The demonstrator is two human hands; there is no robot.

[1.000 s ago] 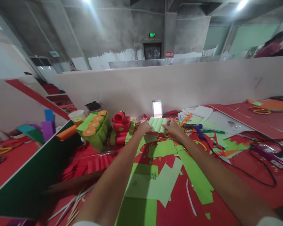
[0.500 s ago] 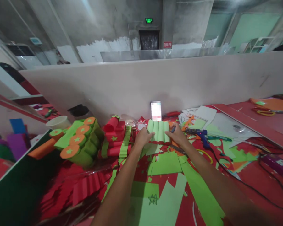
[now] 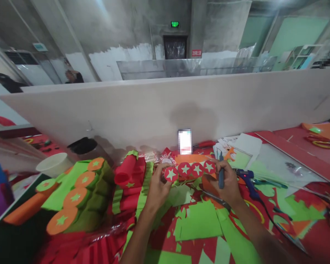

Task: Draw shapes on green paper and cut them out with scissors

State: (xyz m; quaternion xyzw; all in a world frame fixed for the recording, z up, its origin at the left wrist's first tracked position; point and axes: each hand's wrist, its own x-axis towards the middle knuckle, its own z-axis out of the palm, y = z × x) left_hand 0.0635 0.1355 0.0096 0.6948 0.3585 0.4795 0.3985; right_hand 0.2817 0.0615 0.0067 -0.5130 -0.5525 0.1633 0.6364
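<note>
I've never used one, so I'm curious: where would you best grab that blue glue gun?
The blue glue gun is probably best gripped by its handle, coming from the person's near right side: the handle slants toward the person, while the barrel points left, toward the right hand.

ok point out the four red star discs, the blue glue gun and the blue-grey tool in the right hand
Red star discs (image 3: 191,169): head view, where the two middle discs meet
Blue glue gun (image 3: 249,183): head view, upper part of the handle
Blue-grey tool (image 3: 221,181): head view, its lower part
</note>
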